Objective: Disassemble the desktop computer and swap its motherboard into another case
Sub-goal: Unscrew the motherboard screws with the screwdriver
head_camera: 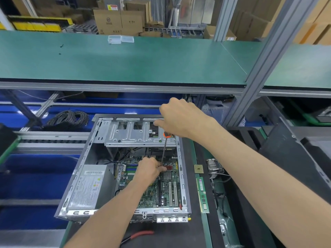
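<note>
The right hand (180, 120) is curled around the orange handle of a screwdriver (164, 149), whose shaft runs down into the open computer case (86, 158) on the table (195, 158). Below it, the left hand (148, 170) rests on the motherboard (166, 190), fingers pinched together by the screwdriver tip, perhaps on a screw, though that spot is too small to tell. Left of the left hand sits the grey power supply (89, 187). To its right, outside the case, lie a memory stick (202, 195) and a processor chip (198, 169).
</note>
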The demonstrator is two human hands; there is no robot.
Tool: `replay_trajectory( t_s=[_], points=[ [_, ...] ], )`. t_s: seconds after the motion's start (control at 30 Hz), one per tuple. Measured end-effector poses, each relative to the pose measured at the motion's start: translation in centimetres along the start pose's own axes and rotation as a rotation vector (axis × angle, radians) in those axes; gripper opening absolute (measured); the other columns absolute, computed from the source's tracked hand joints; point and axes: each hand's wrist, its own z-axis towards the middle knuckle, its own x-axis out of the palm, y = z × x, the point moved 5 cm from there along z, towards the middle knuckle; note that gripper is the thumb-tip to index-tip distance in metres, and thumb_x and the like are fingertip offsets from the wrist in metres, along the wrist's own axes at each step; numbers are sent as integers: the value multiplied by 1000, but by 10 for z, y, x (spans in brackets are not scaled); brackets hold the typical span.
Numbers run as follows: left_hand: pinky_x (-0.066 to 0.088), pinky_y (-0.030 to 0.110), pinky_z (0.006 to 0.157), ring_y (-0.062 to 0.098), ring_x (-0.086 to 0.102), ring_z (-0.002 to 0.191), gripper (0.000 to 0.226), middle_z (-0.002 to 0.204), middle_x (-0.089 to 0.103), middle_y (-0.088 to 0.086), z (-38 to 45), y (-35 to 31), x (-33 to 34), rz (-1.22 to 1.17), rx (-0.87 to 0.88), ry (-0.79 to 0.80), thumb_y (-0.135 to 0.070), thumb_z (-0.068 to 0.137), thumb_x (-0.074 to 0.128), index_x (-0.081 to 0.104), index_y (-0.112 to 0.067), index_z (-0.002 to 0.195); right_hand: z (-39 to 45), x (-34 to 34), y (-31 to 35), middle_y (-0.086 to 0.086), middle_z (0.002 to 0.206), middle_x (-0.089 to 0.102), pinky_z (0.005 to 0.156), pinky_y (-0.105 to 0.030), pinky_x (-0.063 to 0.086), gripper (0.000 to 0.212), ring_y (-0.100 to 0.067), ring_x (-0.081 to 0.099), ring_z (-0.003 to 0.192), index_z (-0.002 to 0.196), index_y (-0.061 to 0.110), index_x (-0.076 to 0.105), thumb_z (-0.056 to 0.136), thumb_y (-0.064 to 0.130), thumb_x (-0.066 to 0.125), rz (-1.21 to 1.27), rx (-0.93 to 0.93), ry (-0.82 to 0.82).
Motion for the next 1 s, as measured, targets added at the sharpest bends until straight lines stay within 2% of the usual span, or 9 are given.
replay_trajectory(
  t_s=[0.13,0.23,0.3,0.43,0.57,0.67,0.8,0.87,1.0],
  points=[
    [52,30,74,19,64,68,47,81,75,8,0,2,1,3,-27,11,-57,87,67,79,-15,103,2,1,11,-3,84,58,68,-37,49,10,-28,59,85,78,17,56,86,13,61,119,-159,110],
    [43,27,61,16,55,53,49,55,58,-1,-3,2,0,7,-49,14,-58,86,67,79,-11,88,-2,-2,16,5,88,54,63,-32,46,28,-12,54,74,80,25,59,75,-2,65,250,-244,173],
    [44,26,63,16,55,55,43,57,57,-3,-3,2,3,23,-40,40,-54,89,66,78,-12,93,-4,0,17,3,93,47,58,-30,40,25,-11,50,72,85,22,59,73,2,67,261,-250,143],
    [55,36,81,26,66,90,24,96,69,9,-5,1,9,125,10,139,-24,94,63,70,-15,116,-2,-1,9,0,77,41,62,-35,33,35,-28,46,71,88,18,48,90,50,60,52,-64,-14],
    [54,36,78,24,54,79,38,89,60,7,-6,1,14,221,40,153,-4,83,56,62,-12,120,2,-2,17,-1,78,49,65,-35,39,6,-29,52,79,86,15,58,90,20,60,93,-147,56],
    [55,37,81,23,54,82,37,90,56,6,-3,2,15,250,34,163,-5,85,56,63,-13,120,-1,-4,23,0,89,64,64,-32,45,24,-17,58,78,84,22,62,76,-1,60,251,-258,180],
    [51,39,75,31,62,96,34,106,60,11,1,3,10,306,44,164,-9,87,58,64,-14,120,1,-6,19,1,82,52,59,-33,38,14,-25,52,74,88,22,57,81,26,68,154,-189,86],
    [53,41,78,31,63,97,28,107,63,10,4,2,8,333,74,167,-14,89,61,68,-16,116,3,-6,14,2,73,36,64,-36,32,35,-29,43,71,88,18,50,93,52,57,-11,-62,31],
    [56,43,84,32,64,101,22,110,65,10,10,4,11,351,121,174,-24,90,63,69,-19,111,5,-5,16,4,75,46,66,-37,41,10,-28,51,80,91,14,59,94,23,56,93,-160,93]
  ],
)
